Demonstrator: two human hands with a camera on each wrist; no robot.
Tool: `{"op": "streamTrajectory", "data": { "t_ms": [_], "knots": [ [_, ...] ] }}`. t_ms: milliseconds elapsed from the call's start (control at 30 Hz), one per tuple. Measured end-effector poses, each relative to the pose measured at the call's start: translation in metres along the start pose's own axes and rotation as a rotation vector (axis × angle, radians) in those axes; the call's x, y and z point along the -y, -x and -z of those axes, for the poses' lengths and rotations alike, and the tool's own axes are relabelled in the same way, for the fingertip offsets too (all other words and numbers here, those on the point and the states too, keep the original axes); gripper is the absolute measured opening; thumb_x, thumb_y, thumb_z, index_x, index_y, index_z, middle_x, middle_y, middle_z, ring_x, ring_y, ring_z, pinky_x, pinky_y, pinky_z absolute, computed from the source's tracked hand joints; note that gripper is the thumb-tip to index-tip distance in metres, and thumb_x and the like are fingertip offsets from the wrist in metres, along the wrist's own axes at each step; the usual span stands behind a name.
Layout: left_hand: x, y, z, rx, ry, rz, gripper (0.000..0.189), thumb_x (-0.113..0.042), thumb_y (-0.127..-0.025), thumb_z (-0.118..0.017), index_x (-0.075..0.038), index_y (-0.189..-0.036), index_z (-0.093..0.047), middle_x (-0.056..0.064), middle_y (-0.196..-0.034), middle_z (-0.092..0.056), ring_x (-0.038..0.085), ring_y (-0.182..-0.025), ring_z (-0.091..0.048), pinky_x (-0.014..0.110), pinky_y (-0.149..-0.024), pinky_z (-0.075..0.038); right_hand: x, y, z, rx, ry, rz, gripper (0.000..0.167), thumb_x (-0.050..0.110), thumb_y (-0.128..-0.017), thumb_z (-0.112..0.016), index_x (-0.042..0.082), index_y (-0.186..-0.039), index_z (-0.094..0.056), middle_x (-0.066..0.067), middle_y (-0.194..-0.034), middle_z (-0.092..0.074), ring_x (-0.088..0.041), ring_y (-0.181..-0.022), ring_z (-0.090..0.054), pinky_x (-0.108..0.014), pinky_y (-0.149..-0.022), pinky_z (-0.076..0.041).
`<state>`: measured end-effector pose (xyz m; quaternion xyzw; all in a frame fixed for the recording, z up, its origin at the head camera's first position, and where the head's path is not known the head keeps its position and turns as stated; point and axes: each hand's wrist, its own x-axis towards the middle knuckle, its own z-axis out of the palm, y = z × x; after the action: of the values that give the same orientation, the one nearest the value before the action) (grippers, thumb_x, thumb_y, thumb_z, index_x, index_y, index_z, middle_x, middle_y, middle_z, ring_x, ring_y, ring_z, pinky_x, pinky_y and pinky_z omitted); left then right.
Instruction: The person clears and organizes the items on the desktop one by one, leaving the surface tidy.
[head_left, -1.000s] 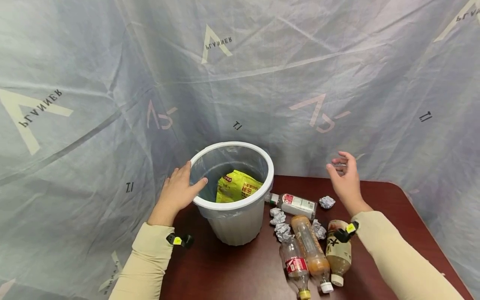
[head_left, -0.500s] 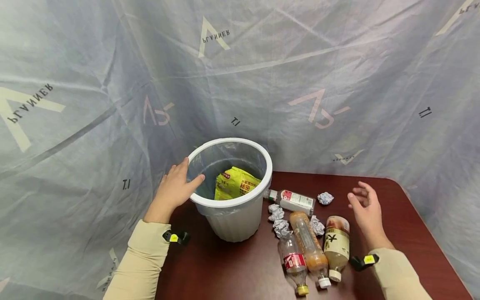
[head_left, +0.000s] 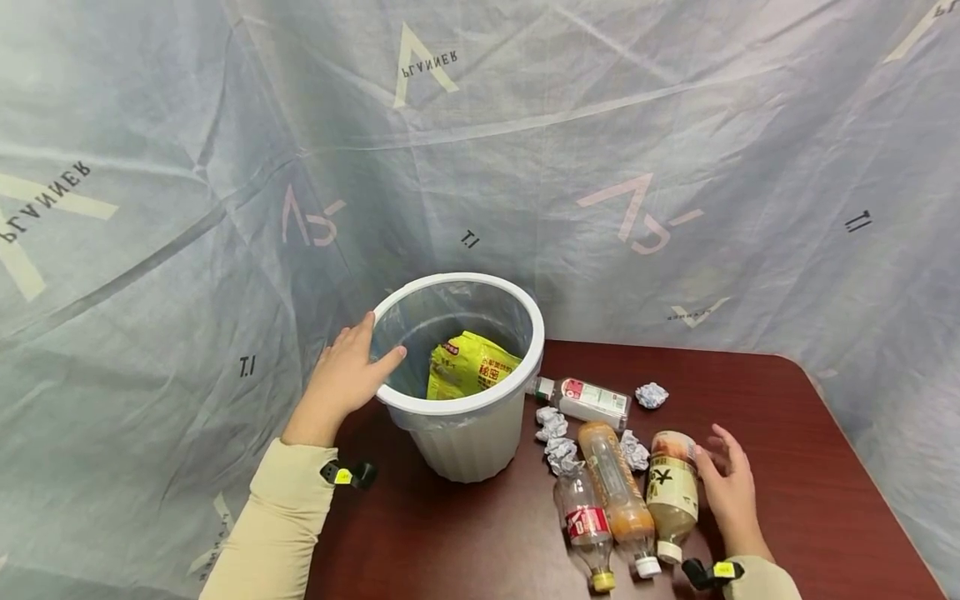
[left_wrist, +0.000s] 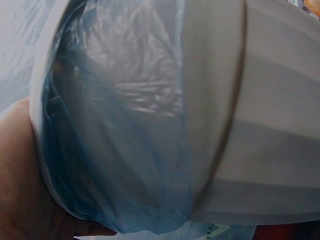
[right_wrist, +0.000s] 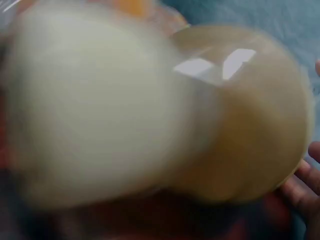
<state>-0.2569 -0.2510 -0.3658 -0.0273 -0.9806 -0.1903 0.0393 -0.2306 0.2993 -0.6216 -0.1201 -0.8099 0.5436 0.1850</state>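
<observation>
My left hand (head_left: 341, 379) rests on the white rim of the lined trash bin (head_left: 468, 446), its fingers fairly straight outside and its thumb over the opening. In the left wrist view, the bin's bluish liner (left_wrist: 135, 125) fills much of the picture and part of the hand is hidden. My right hand (head_left: 731, 483) is at the right side of a cream-labelled plastic bottle (head_left: 672, 492), thumb by its upper side, fingers loosely bent. The bottle lies with its white cap (right_wrist: 100, 105) toward me. Whether the hand touches it is hard to tell.
A yellow snack packet (head_left: 472, 367) is inside the bin. An orange-ended bottle (head_left: 618, 492), a red-labelled bottle (head_left: 585, 517) and a clear bottle (head_left: 592, 404) lie on the dark red table (head_left: 442, 542). Several crumpled paper balls (head_left: 652, 395) lie around them. Grey sheeting hangs behind.
My right hand has come down from above the table's back edge to the right side of the cream-labelled bottle. My left hand stays at the bin's rim. The view shifts slightly.
</observation>
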Motion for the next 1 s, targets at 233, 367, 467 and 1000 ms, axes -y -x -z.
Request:
{"op": "streamTrajectory", "data": {
  "t_ms": [233, 367, 467, 1000],
  "knots": [
    [0.001, 0.001, -0.002, 0.004, 0.007, -0.002, 0.096, -0.068, -0.099, -0.041, -0.003, -0.162, -0.009, 0.028, -0.162, -0.024, 0.049, -0.150, -0.016, 0.072, -0.115, -0.013, -0.008, 0.029, 0.000, -0.030, -0.069, -0.026, 0.058, 0.011, -0.099, -0.063, 0.004, -0.152, -0.042, -0.008, -0.126, -0.052, 0.012, -0.093, -0.052, -0.005, -0.076, -0.042],
    [0.003, 0.000, -0.003, -0.003, 0.015, -0.004, 0.095, -0.067, -0.099, -0.041, -0.003, -0.162, -0.010, 0.029, -0.162, -0.025, 0.049, -0.149, -0.018, 0.071, -0.115, -0.014, -0.005, 0.033, 0.006, 0.053, 0.004, 0.039, 0.065, 0.013, -0.098, -0.065, 0.003, -0.155, -0.036, -0.022, -0.133, -0.048, 0.020, -0.092, -0.048, -0.002, -0.076, -0.040],
    [0.003, 0.000, -0.003, 0.001, 0.016, -0.001, 0.095, -0.066, -0.099, -0.041, -0.003, -0.162, -0.009, 0.029, -0.162, -0.024, 0.049, -0.149, -0.019, 0.071, -0.115, -0.015, -0.001, 0.031, 0.011, 0.126, 0.130, 0.051, 0.072, 0.020, -0.096, -0.070, 0.006, -0.156, -0.034, -0.027, -0.130, -0.050, 0.016, -0.088, -0.051, -0.007, -0.072, -0.043],
    [0.000, -0.002, -0.001, 0.011, 0.006, 0.001, 0.094, -0.064, -0.100, -0.042, -0.002, -0.162, -0.009, 0.031, -0.161, -0.025, 0.051, -0.147, -0.022, 0.070, -0.114, -0.019, 0.018, 0.021, 0.014, 0.418, 0.295, -0.072, 0.082, 0.046, -0.098, -0.062, 0.020, -0.163, -0.019, -0.037, -0.139, -0.051, -0.055, -0.122, -0.052, -0.060, -0.093, -0.044]
  ]
}}
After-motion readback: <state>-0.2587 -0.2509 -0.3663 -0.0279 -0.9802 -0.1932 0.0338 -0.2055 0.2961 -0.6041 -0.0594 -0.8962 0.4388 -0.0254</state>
